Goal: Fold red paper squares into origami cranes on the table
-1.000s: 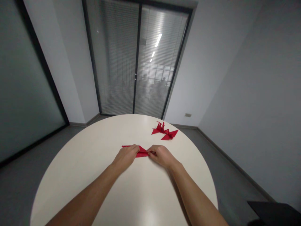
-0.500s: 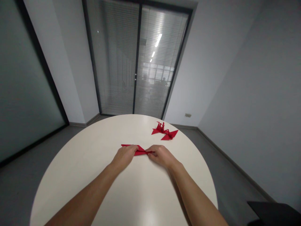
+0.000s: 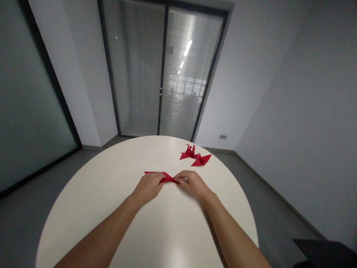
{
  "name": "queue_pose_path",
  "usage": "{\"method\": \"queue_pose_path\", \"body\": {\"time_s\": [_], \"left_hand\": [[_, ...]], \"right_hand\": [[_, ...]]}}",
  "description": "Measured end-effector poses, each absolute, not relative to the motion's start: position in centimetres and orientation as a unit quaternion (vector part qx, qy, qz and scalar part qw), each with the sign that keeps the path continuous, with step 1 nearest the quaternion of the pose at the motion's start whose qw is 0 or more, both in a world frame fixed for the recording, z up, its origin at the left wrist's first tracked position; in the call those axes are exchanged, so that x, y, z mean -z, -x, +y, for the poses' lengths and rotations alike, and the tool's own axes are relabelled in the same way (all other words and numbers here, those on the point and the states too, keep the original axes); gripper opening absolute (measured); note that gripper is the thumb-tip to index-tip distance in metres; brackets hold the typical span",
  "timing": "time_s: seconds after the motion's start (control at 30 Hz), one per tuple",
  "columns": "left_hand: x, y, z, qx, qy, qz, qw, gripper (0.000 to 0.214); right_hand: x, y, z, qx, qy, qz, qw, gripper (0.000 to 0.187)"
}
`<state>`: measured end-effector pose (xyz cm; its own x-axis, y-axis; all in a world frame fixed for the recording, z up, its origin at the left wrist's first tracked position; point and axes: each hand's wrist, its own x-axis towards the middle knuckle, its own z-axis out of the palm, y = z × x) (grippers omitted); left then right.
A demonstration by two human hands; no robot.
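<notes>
A folded sheet of red origami paper (image 3: 168, 178) lies on the white table between my hands. My left hand (image 3: 150, 184) is closed on its left part, fingers pressing it near the tabletop, and a red tip sticks out beyond the knuckles. At the right end, my right hand (image 3: 191, 182) pinches the narrow part of the paper between thumb and fingers. My fingers hide some of the folds.
Folded red paper cranes (image 3: 201, 160) sit close together near the table's far right edge. The round white table (image 3: 134, 230) fills the foreground. A black chair-like object (image 3: 329, 253) stands at lower right. Glass doors with blinds (image 3: 139, 82) are beyond.
The red paper looks narrower between my hands now. My right fingers have shifted slightly at its right end, and the tip that showed over them is no longer visible.
</notes>
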<state>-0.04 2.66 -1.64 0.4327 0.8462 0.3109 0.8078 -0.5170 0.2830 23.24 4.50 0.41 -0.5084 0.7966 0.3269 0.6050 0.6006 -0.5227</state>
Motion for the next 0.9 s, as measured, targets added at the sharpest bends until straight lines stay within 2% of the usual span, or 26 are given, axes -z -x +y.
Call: {"method": "queue_pose_path", "body": {"time_s": [0.2,0.33,0.57,0.73,0.9], "left_hand": [[1.6,0.0,2.9,-0.207,-0.827,0.522,0.041,0.029],[1.5,0.1,3.0,-0.206,-0.817,0.538,0.031,0.028],[1.0,0.1,2.6,-0.228,-0.826,0.515,0.0,0.023],[0.2,-0.1,2.1,-0.231,-0.823,0.519,-0.006,0.024],[0.1,0.1,2.0,-0.251,-0.804,0.538,0.012,0.026]], "right_hand": [[-0.5,-23.4,4.2,-0.201,0.418,-0.834,0.298,0.025],[0.0,-23.6,4.3,-0.214,0.417,-0.837,0.282,0.052],[-0.1,-23.2,4.4,-0.236,0.411,-0.825,0.307,0.027],[0.2,-23.3,5.0,-0.279,0.418,-0.798,0.332,0.023],[1.1,-23.5,5.7,-0.403,0.439,-0.718,0.36,0.028]]}}
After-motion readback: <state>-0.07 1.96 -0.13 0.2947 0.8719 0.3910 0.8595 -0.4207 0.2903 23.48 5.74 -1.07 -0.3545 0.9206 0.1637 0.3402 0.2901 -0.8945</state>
